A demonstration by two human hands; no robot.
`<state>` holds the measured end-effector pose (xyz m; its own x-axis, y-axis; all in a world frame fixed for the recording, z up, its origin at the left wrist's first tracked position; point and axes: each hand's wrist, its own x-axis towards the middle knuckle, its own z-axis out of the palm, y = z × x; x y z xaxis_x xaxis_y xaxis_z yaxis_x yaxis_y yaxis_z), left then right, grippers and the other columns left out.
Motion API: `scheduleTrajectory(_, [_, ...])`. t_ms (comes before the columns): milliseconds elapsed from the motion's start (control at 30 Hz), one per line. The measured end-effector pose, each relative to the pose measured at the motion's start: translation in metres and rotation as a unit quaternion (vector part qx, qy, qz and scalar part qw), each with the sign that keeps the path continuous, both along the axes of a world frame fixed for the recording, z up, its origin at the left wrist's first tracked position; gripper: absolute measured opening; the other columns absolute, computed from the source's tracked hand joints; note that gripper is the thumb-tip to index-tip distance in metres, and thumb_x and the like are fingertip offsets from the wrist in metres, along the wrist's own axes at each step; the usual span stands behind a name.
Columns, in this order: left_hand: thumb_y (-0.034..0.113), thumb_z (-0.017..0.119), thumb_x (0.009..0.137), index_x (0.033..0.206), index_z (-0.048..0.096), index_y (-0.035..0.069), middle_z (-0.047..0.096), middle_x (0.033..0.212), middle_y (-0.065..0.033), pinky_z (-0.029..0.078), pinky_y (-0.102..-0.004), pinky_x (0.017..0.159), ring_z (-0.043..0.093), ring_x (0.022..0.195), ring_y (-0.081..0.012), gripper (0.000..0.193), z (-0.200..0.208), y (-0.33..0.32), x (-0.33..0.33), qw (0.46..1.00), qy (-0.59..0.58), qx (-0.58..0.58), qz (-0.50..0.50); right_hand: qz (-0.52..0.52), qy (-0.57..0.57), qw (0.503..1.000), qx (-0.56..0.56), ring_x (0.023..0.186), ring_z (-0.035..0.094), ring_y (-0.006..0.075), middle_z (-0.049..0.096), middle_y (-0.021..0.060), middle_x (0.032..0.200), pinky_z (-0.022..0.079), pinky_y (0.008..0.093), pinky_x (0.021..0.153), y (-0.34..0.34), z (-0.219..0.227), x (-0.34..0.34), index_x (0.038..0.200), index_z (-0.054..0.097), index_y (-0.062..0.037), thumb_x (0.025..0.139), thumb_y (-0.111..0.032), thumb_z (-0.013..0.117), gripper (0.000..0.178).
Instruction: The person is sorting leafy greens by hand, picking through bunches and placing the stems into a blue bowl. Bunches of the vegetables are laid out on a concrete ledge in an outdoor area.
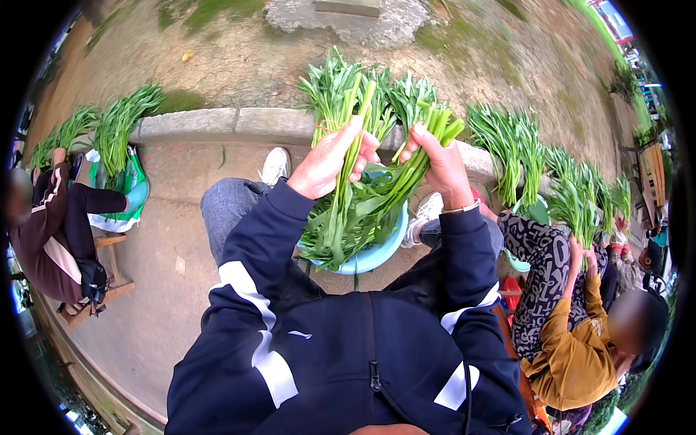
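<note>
My left hand (pixel 335 156) is closed around a few long leafy green stalks (pixel 342 194), cut ends up and leaves hanging down. A thicker bundle of leafy green stalks (pixel 420 156) is gripped in my right hand (pixel 444 165), its pale cut ends pointing up and right, its leaves trailing down and left. Both hands are over a light blue basin (pixel 396 239) between my knees. More loose greens (pixel 351 235) fill the basin. Just beyond my hands, bunches of greens (pixel 330 90) lean over a stone curb.
The stone curb (pixel 188 125) runs across in front of me. On the left, a seated person (pixel 54 239) has greens by a green and white bag (pixel 119 196). At right, a person in a mustard top (pixel 573 348) holds greens; more bunches (pixel 504 145) line the curb.
</note>
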<state>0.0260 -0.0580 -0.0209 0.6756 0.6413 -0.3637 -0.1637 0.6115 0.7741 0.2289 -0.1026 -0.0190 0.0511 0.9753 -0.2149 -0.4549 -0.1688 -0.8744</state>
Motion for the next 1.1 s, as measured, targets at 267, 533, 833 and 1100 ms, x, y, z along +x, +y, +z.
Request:
scheduleTrajectory(267, [0.038,0.038,0.095,0.089,0.056,0.005,0.057,0.082,-0.0035,0.041,-0.0220,0.052,0.050,0.064,-0.0082,0.037,-0.005,-0.003,0.014,0.999,-0.033,-0.019,-0.016,0.000,-0.065,0.997,0.031,0.062,0.054,0.0084,0.058,0.0010,0.069,0.043,0.0233,0.059,0.006,-0.003,-0.016,0.093,0.059,-0.0027,0.084,-0.017,0.065,0.018])
scheduleTrajectory(533, [0.029,0.041,0.093,0.094,0.057,0.003,0.058,0.079,-0.0034,0.045,-0.0242,0.055,0.053,0.064,-0.0111,0.031,-0.003,-0.006,0.016,0.999,-0.027,-0.022,0.008,0.014,-0.051,0.998,0.020,0.062,0.053,0.0086,0.058,0.0020,0.070,0.044,0.0241,0.058,0.006,0.000,-0.022,0.093,0.060,-0.0011,0.083,-0.013,0.065,0.017])
scheduleTrajectory(833, [0.031,0.038,0.096,0.109,0.053,-0.003,0.062,0.101,-0.0157,0.051,-0.0340,0.077,0.062,0.088,-0.0229,0.039,-0.006,0.004,0.001,0.999,0.030,0.006,0.035,-0.059,-0.078,0.995,0.002,0.058,0.055,0.0075,0.062,0.0020,0.079,0.045,0.0234,0.053,0.006,-0.001,-0.010,0.089,0.061,-0.0040,0.080,-0.015,0.067,0.016])
scheduleTrajectory(1100, [0.032,0.039,0.096,0.106,0.056,0.000,0.058,0.074,-0.0039,0.042,-0.0242,0.053,0.049,0.052,-0.0097,0.038,-0.004,0.018,-0.032,0.996,0.000,0.077,0.053,-0.117,-0.058,0.991,-0.004,0.062,0.057,0.0086,0.062,0.0019,0.078,0.046,0.0223,0.055,0.005,-0.002,0.012,0.092,0.061,-0.0044,0.079,-0.014,0.068,0.018])
